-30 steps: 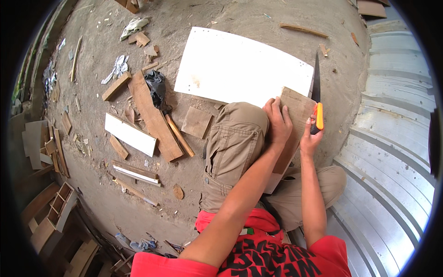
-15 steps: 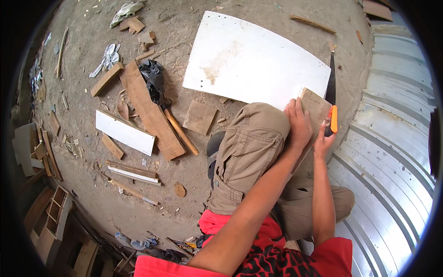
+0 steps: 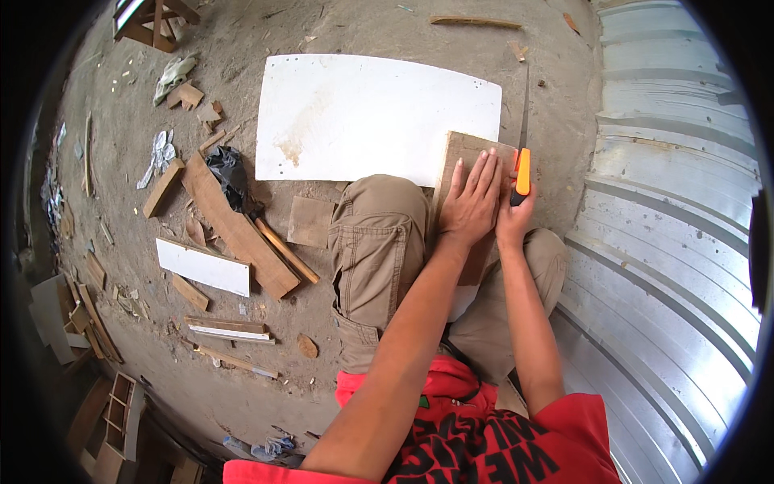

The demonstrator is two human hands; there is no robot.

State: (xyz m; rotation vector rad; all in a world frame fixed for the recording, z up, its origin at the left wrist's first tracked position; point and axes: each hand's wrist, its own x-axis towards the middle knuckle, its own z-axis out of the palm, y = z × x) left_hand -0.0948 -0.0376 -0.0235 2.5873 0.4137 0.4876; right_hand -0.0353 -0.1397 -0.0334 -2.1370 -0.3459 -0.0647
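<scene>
My left hand (image 3: 472,200) lies flat on a brown wooden board (image 3: 472,148), fingers stretched toward its far end. The board slants between my bent knees, its far end over the corner of a large white panel (image 3: 379,117). Close beside it on the right, my right hand (image 3: 514,219) is closed round the orange and black handle of a hand saw (image 3: 524,173). The saw's dark blade points away from me along the board's right side, seen nearly edge-on. Whether its teeth touch the wood I cannot tell.
Left of my knee lie a long brown plank (image 3: 234,226), a black plastic bag (image 3: 228,173), a wooden handle (image 3: 286,252), a small white board (image 3: 203,266) and a square wood piece (image 3: 310,222). Corrugated metal sheeting (image 3: 661,218) runs along the right. A wooden stool (image 3: 153,24) stands far left.
My left hand has gone from holding the board's left edge to lying flat across its top. The saw stays in my right hand, and the whole view has shifted and turned.
</scene>
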